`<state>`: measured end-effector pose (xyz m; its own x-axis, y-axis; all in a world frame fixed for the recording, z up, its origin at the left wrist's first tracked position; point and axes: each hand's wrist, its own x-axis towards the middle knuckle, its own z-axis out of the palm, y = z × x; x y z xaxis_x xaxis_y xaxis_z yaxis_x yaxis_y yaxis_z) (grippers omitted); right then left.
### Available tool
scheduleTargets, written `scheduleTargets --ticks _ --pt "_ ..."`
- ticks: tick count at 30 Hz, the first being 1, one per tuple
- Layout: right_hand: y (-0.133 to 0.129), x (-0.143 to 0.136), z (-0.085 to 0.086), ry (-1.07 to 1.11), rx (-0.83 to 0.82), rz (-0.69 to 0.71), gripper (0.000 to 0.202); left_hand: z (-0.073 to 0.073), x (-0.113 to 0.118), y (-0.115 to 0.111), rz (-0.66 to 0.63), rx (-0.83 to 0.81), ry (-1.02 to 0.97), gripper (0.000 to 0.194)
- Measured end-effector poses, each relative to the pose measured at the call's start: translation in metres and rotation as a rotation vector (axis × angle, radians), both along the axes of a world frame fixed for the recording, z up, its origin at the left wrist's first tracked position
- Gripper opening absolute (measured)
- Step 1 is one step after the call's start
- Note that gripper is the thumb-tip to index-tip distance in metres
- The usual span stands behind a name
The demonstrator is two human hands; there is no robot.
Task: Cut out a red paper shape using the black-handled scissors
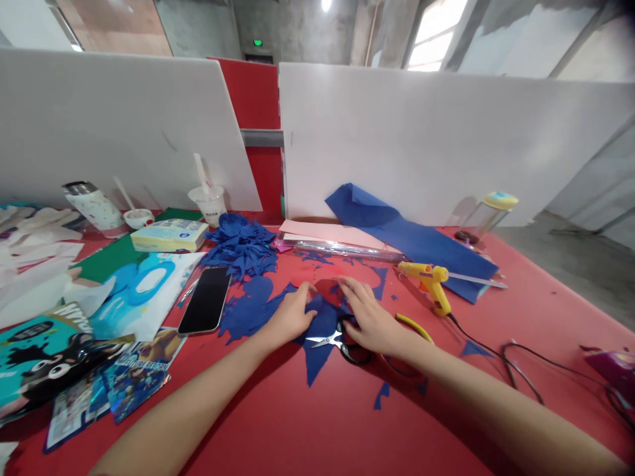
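Both hands are low over the red table, around a pointed piece of blue felt (317, 357). My left hand (292, 313) has its thumb and fingers closed on the felt's upper left part. On the right, my right hand (366, 316) touches the upper right side, its fingers curved and partly hidden; whether it grips the felt I cannot tell. Small scissors (328, 340) with silver blades lie over the felt, blades parted and pointing left, their black handles below my right hand. A clear reddish round sheet (325, 277) lies just beyond the fingertips.
Blue felt scraps (243, 248) are heaped behind a black phone (205, 301). A yellow glue gun (431, 281) with a black cord is at right, near a long blue felt strip (421, 241). Cups, a tissue pack (170, 235) and snack bags (44, 360) stand or lie left.
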<state>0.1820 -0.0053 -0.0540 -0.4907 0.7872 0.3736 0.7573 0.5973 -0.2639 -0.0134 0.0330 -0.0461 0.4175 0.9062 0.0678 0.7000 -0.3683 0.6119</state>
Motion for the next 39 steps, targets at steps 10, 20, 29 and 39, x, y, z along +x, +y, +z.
scheduleTargets --ticks 10,20,29,39 --pt "-0.031 0.01 -0.007 -0.008 -0.054 0.138 0.068 0.024 -0.021 0.017 0.121 0.138 0.01 0.029" --pt "-0.039 0.008 -0.007 -0.029 0.217 0.341 0.035 0.047 -0.027 0.014 0.034 0.097 -0.114 0.021" --pt "-0.039 0.009 -0.009 -0.117 0.272 0.33 0.027 0.08 -0.021 -0.019 -0.088 0.244 0.094 0.019" --pt "-0.042 0.011 -0.004 -0.121 0.266 0.448 0.029 0.07 -0.023 -0.01 -0.161 -0.602 -0.41 0.021"
